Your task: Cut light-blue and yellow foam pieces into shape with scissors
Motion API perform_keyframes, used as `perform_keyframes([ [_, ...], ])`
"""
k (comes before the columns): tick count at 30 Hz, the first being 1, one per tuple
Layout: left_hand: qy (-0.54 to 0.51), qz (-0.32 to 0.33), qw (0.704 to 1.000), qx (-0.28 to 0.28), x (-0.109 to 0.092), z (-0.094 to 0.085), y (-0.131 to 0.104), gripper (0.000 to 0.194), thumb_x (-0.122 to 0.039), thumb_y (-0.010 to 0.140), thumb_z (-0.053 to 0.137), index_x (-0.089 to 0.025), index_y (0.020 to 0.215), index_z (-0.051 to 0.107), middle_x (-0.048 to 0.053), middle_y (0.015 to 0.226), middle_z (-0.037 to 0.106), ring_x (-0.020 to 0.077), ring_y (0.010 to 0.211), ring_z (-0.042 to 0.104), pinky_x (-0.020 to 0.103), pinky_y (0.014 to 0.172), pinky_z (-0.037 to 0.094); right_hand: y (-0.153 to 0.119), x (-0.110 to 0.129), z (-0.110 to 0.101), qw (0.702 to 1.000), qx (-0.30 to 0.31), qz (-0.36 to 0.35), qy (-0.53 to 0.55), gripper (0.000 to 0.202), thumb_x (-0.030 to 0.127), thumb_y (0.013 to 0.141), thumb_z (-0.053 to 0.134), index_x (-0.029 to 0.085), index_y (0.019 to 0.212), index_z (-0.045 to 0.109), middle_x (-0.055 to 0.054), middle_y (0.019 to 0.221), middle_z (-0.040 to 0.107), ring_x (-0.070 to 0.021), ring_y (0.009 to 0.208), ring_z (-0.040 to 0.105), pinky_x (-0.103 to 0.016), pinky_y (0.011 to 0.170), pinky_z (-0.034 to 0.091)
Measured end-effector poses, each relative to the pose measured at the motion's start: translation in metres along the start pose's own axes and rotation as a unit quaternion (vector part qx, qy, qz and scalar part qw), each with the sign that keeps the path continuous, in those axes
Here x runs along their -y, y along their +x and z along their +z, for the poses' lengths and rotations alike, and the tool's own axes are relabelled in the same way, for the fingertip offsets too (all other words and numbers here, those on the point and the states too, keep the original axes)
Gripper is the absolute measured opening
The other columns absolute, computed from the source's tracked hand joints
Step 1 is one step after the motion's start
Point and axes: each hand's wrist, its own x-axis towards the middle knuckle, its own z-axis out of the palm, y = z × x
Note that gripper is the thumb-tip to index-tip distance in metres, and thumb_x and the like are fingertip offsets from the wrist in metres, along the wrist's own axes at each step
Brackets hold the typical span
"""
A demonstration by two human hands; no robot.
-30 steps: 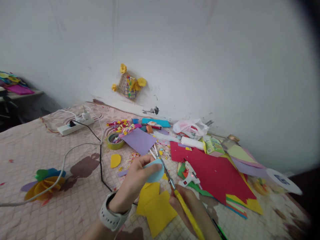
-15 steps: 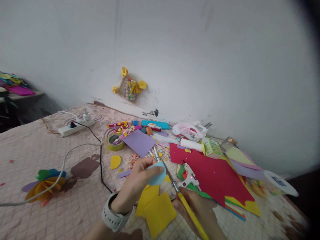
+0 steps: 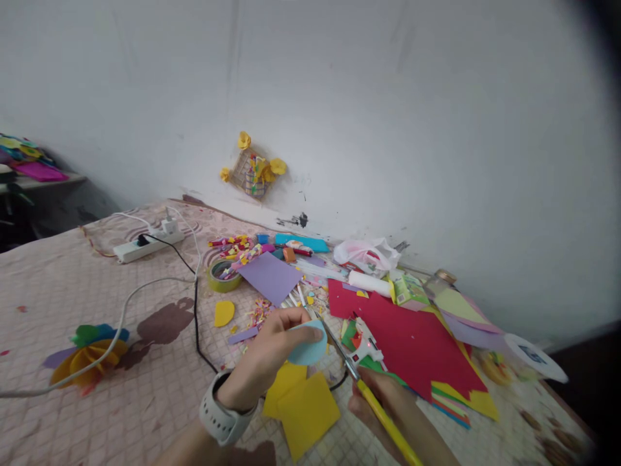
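My left hand (image 3: 279, 343), with a white watch on its wrist, pinches a rounded light-blue paper piece (image 3: 309, 348) between thumb and fingers. In my right hand (image 3: 381, 398) is a pair of yellow-handled scissors (image 3: 371, 396), seen edge-on. Their metal blades point up and left, close beside the right edge of the blue piece. Whether the blades touch the paper I cannot tell. Below the hands lie overlapping yellow paper squares (image 3: 310, 414). Just beyond my right hand rests a white glue gun (image 3: 366, 343) with a small red light.
Red sheets (image 3: 402, 336) lie at right, a purple sheet (image 3: 272, 277) and a tape roll (image 3: 224, 277) further back. A white power strip (image 3: 148, 246) and cords (image 3: 196, 323) cross the left side. A colourful paper flower (image 3: 90, 362) sits at front left. A jar (image 3: 440, 281) stands near the wall.
The blue paper piece and my left hand have shifted slightly right and down. My right hand with the scissors has also moved a little to the right.
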Motion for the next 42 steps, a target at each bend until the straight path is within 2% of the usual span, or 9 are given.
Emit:
perform_keyframes([
  [6,-0.013,-0.025,1.0,0.008,0.0,-0.001,0.001,0.017,-0.021,0.061,0.066,-0.015,0.051,0.054,-0.004,0.046,0.049,0.0071,0.042,0.039,0.021,0.043,0.025,-0.002,0.007,-0.009,0.998,0.043,-0.035,0.042,0.051,0.07,0.077,0.039,0.02,0.068,0.048,0.003,0.057,0.043,-0.0123,0.05,0.039,-0.021,0.043,0.03],
  [10,-0.025,-0.026,0.999,0.022,-0.001,0.0,0.001,0.018,-0.021,0.061,0.067,-0.016,0.051,0.053,-0.004,0.046,0.051,0.0073,0.041,0.039,0.021,0.043,0.025,-0.002,0.007,-0.009,0.997,0.065,-0.031,0.038,0.051,0.07,0.078,0.035,0.021,0.07,0.047,0.004,0.056,0.039,-0.0115,0.047,0.035,-0.021,0.041,0.028],
  [15,-0.02,-0.016,0.999,0.031,0.003,0.0,0.001,0.019,-0.02,0.063,0.066,-0.016,0.051,0.052,-0.002,0.048,0.053,0.0078,0.043,0.039,0.021,0.044,0.026,-0.001,0.012,-0.009,0.998,0.049,-0.044,0.017,0.051,0.068,0.08,0.034,0.02,0.074,0.051,0.003,0.058,0.043,-0.012,0.048,0.038,-0.02,0.041,0.029],
  [22,-0.018,-0.007,0.999,0.034,0.008,0.004,0.0,0.019,-0.022,0.065,0.066,-0.016,0.052,0.054,-0.004,0.047,0.049,0.0077,0.043,0.038,0.022,0.044,0.025,-0.002,0.016,-0.007,0.999,0.026,-0.026,0.002,0.045,0.063,0.081,0.04,0.021,0.075,0.053,0.001,0.06,0.052,-0.014,0.051,0.047,-0.021,0.045,0.034],
  [26,-0.037,-0.009,0.999,0.023,0.007,0.007,-0.001,0.021,-0.022,0.065,0.066,-0.016,0.052,0.051,-0.005,0.047,0.048,0.0071,0.042,0.038,0.022,0.043,0.024,-0.002,0.018,-0.006,1.0,0.01,-0.006,0.0,0.041,0.061,0.081,0.045,0.021,0.075,0.054,0.002,0.059,0.052,-0.0133,0.05,0.048,-0.02,0.043,0.032],
  [35,-0.074,-0.019,0.997,-0.006,0.009,0.01,-0.001,0.018,-0.02,0.063,0.066,-0.016,0.054,0.052,-0.004,0.048,0.048,0.007,0.043,0.04,0.021,0.044,0.026,0.0,0.02,-0.008,1.0,0.022,-0.005,0.009,0.032,0.053,0.08,0.052,0.021,0.078,0.054,0.001,0.063,0.056,-0.0148,0.055,0.052,-0.021,0.047,0.035],
  [42,-0.102,-0.031,0.994,-0.023,0.011,0.015,-0.002,0.017,-0.018,0.063,0.066,-0.015,0.053,0.053,-0.005,0.047,0.049,0.0067,0.043,0.04,0.02,0.044,0.027,0.001,0.024,-0.011,1.0,0.006,-0.006,0.004,0.029,0.05,0.08,0.055,0.021,0.079,0.056,0.0,0.065,0.06,-0.0165,0.058,0.056,-0.022,0.052,0.039],
])
